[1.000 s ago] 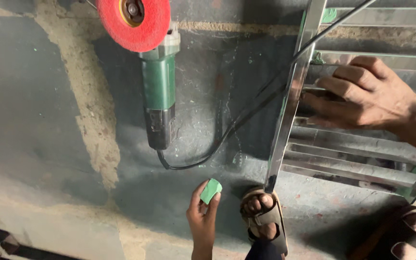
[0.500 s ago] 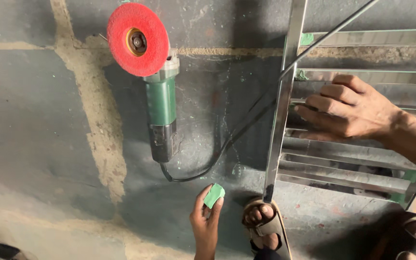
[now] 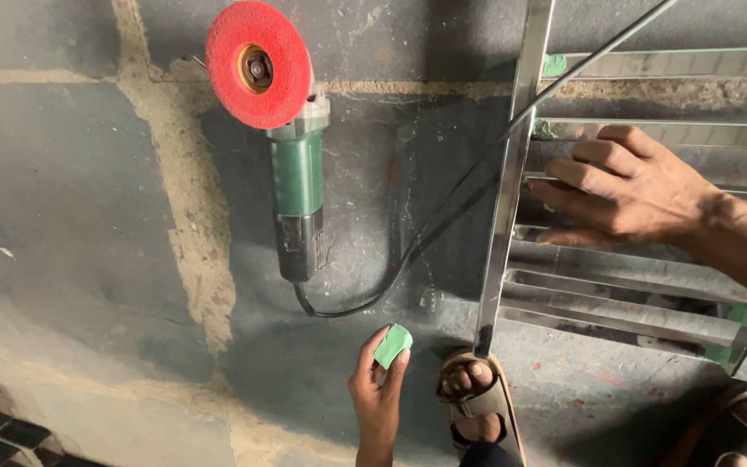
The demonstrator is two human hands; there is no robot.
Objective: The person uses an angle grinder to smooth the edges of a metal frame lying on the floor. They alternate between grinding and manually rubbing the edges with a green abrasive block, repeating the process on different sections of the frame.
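— Concrete floor first, grey and patched with pale seams. What lies on it?

— Biggest is the shiny steel frame with its flat slats, lying on the right. The person's right hand rests flat across the slats, fingers spread, clenching nothing.

— And the tool?

— A green angle grinder lies on the floor left of the frame, well apart from both hands, its red disc at the far end. Its black cable loops round and runs up over the frame.

— The left hand?

— The left hand is low, just beside a sandalled foot, its grip pinched on a small green block, fingertips around it.
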